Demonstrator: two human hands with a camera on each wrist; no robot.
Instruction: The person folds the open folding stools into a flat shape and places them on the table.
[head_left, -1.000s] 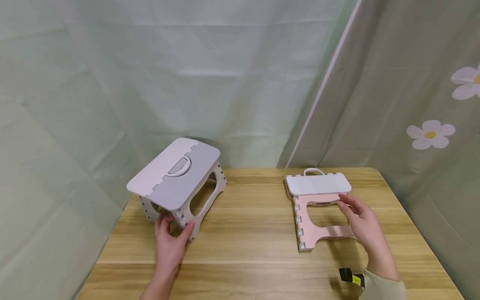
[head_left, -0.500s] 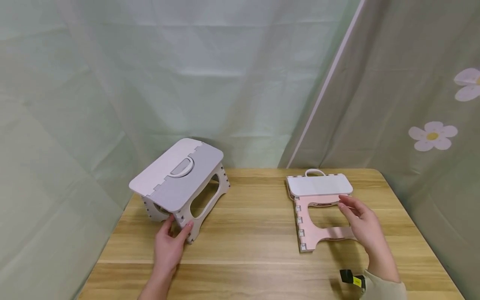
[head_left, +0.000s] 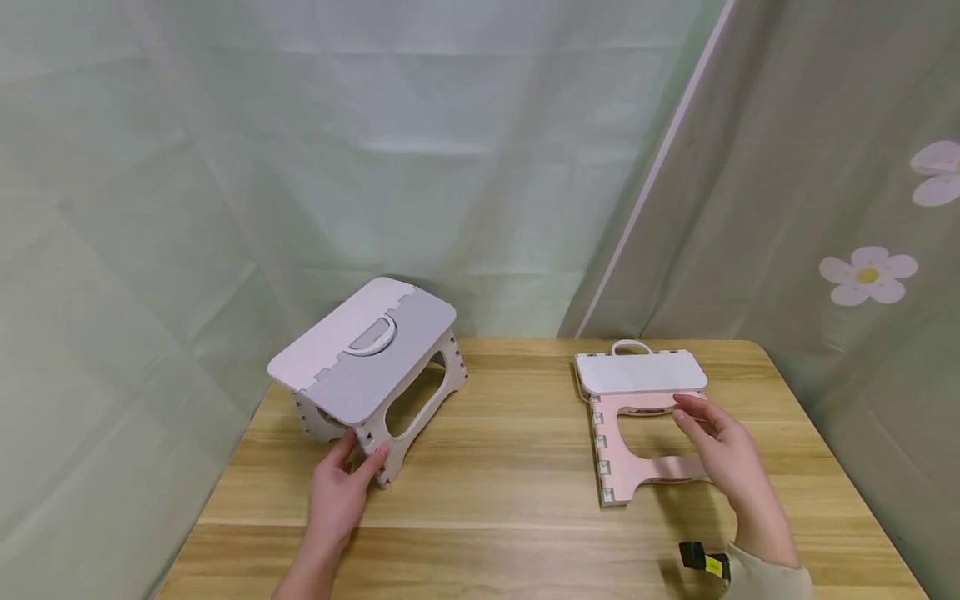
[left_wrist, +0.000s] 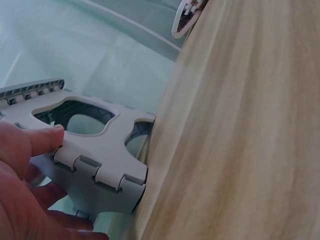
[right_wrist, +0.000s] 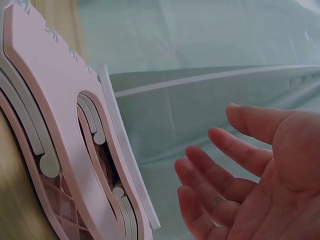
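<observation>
On the left of the table stands an unfolded stool (head_left: 375, 350) with a white and grey top and pale legs. The left hand (head_left: 339, 493) grips its near leg corner; in the left wrist view the thumb of that hand (left_wrist: 30, 175) lies on the leg panel (left_wrist: 107, 150) and the fingers reach behind it. A folded pink and white stool (head_left: 617, 462) lies on the right. Over its right side hovers the right hand (head_left: 723, 450), fingers relaxed; the right wrist view shows that hand (right_wrist: 260, 175) apart from the pink legs (right_wrist: 55, 100), holding nothing.
The wooden table (head_left: 495, 517) has a curtain (head_left: 465, 167) hanging behind it and along both sides. White flowers (head_left: 868, 275) are printed on the right part. A black and yellow device (head_left: 705, 560) sits at the right wrist, beside a light sleeve (head_left: 765, 577).
The unfolded stool has turned and shifted slightly to the right, with the left hand at its leg. The left fingers have closed in on the leg. The right hand has hardly moved.
</observation>
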